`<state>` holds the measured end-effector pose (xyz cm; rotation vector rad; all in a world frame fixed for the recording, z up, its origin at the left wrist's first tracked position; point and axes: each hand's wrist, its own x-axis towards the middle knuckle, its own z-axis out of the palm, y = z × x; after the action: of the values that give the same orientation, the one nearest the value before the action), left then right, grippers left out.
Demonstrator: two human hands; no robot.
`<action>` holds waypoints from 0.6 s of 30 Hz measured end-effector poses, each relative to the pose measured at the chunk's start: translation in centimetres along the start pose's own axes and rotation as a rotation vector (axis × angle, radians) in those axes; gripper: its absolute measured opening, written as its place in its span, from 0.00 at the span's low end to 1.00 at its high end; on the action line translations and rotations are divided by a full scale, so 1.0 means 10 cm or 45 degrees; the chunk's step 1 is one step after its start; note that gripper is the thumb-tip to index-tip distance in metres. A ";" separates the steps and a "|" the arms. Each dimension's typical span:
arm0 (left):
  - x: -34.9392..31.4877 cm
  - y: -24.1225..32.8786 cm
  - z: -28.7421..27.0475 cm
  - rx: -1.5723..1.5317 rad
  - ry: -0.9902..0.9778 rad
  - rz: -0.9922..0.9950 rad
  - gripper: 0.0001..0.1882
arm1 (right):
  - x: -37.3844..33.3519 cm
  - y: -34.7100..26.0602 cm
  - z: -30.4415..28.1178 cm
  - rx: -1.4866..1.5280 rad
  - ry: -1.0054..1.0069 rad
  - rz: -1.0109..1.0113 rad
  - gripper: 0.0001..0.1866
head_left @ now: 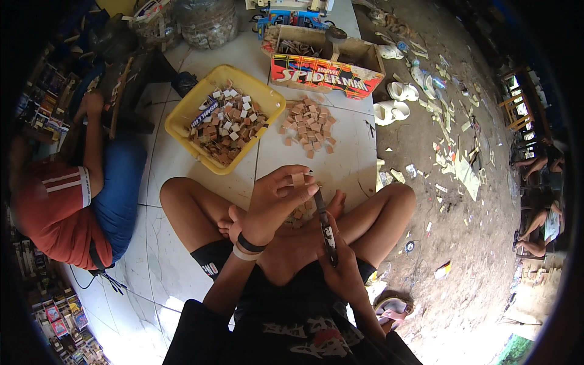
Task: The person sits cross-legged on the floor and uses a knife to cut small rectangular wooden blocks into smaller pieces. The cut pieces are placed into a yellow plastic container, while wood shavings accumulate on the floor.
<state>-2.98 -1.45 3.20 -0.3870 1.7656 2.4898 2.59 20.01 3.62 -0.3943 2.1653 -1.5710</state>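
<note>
Between the fingertips of my left hand [267, 204] is a small tan square piece [297, 180], pinched up off the tiles. My right hand [342, 267] grips a knife [329, 240] by its dark, worn handle, the blade pointing up beside my left thumb. Just beyond my hands lies a loose pile of small brown squares [308, 126]. Several more squares [299, 213] lie between my crossed legs, partly hidden by my left hand. A yellow plastic basin [271, 103] at the far left holds a heap of brown and white squares and scraps.
A long box [328, 76] with a red printed front stands at the far side, near a blue toy vehicle [286, 21]. To my left sits a person in a red shirt [70, 210]. Right of the tiled platform [359, 167], the dirt floor [480, 213] holds scraps and white clogs [392, 112].
</note>
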 end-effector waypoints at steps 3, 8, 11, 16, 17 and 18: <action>0.02 -0.04 0.00 -0.184 -0.047 -0.076 0.21 | -0.01 -0.01 0.00 -0.019 0.019 0.018 0.38; -0.01 -0.08 -0.05 -0.446 -0.068 -0.257 0.20 | -0.11 -0.05 -0.08 0.746 -0.352 0.400 0.23; -0.03 -0.07 -0.08 -0.454 -0.141 -0.236 0.18 | -0.15 -0.09 -0.02 1.296 -0.406 0.409 0.17; -0.04 -0.01 -0.06 -0.417 -0.104 -0.257 0.16 | -0.13 -0.14 0.02 1.430 -0.425 0.412 0.16; -0.05 0.00 -0.05 -0.392 -0.092 -0.261 0.16 | -0.13 -0.15 0.01 1.400 -0.409 0.430 0.16; -0.05 0.01 -0.05 -0.391 -0.072 -0.253 0.15 | -0.12 -0.16 0.01 1.396 -0.393 0.456 0.16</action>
<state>-2.40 -1.86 3.28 -0.4775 1.2556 2.5966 3.66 20.00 5.29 0.1075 0.8516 -2.0046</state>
